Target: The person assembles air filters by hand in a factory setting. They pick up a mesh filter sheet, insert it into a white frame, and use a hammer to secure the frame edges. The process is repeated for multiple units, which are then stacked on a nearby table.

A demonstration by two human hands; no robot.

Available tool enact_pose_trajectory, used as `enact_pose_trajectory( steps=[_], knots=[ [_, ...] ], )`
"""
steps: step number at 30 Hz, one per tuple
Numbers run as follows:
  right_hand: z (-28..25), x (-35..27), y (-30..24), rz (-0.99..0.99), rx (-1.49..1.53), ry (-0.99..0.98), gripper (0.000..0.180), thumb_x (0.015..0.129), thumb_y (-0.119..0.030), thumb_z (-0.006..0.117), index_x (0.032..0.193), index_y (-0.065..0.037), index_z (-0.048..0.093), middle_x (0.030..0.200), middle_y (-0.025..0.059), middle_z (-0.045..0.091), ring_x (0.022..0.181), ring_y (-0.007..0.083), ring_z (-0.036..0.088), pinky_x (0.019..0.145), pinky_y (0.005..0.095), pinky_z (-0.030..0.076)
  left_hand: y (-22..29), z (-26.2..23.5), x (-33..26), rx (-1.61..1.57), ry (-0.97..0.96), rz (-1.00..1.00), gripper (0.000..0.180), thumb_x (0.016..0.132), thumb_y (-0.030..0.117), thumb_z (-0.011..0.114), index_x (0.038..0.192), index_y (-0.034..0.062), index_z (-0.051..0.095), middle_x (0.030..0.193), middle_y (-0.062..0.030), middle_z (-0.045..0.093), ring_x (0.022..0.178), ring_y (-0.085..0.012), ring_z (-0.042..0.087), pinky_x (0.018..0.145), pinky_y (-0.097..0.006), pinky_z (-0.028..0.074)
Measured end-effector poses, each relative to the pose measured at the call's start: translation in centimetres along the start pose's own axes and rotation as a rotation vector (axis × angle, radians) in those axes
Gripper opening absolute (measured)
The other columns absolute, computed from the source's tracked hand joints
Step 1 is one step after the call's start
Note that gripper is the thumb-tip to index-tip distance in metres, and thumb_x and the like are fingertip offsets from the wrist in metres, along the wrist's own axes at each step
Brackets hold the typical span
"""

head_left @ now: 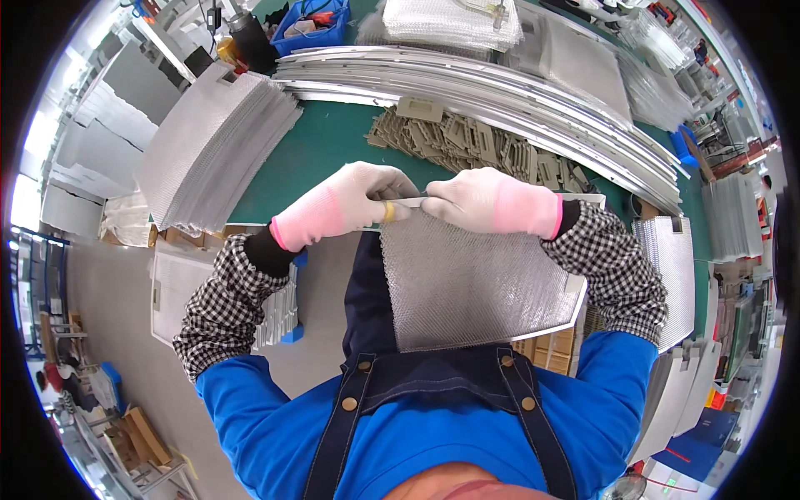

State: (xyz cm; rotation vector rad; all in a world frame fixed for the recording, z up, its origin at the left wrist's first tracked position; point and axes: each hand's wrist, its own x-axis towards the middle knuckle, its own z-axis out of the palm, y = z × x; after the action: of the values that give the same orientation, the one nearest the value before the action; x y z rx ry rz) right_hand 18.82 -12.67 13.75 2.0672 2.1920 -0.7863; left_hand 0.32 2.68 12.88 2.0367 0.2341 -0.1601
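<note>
A silver metal-mesh filter panel (475, 279) slants from my lap up to the green table's near edge. White frame strips (573, 302) run along its right and far edges, while its left edge shows bare mesh. Both my hands wear white and pink gloves. My left hand (354, 200) is closed at the panel's far left corner, thumb on the near side and fingers curled behind. Beside it, my right hand (479, 200) pinches the far edge, its fingertips pressed on the white strip. The gloves partly hide that edge.
Beige plastic clips (467, 140) lie heaped beyond my hands on the green table (333, 125). Long white strips (475, 79) are stacked behind them. Mesh-panel stacks (217, 150) stand at left, with framed panels (671, 275) at right. A blue bin (310, 25) sits at the back.
</note>
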Motion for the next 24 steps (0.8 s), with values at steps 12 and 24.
enact_pose_trajectory(
  steps=[12,24],
  knots=[
    [2.7,0.0,2.0,-0.115,-0.094,0.284,0.034,0.097,-0.041,0.063,0.098,-0.008,0.065,0.081,0.0129,0.067,0.079,0.0335,0.069,0.070,0.0442,0.056,-3.4,3.5,-0.5,0.799,0.448,0.466,0.043,0.079,0.008,0.068,0.122,0.0105,0.065,0.087,-0.0060,0.059,0.084,-0.0269,0.062,0.074,-0.038,0.053],
    [2.6,-1.6,-0.5,-0.202,-0.048,0.345,0.031,0.095,-0.036,0.066,0.098,-0.005,0.064,0.081,0.0133,0.068,0.079,0.0323,0.071,0.069,0.0416,0.058,0.1,2.5,-3.9,0.273,0.214,0.197,0.043,0.088,0.000,0.065,0.131,-0.0004,0.063,0.096,-0.0091,0.066,0.094,-0.0224,0.066,0.084,-0.034,0.053]
  ],
)
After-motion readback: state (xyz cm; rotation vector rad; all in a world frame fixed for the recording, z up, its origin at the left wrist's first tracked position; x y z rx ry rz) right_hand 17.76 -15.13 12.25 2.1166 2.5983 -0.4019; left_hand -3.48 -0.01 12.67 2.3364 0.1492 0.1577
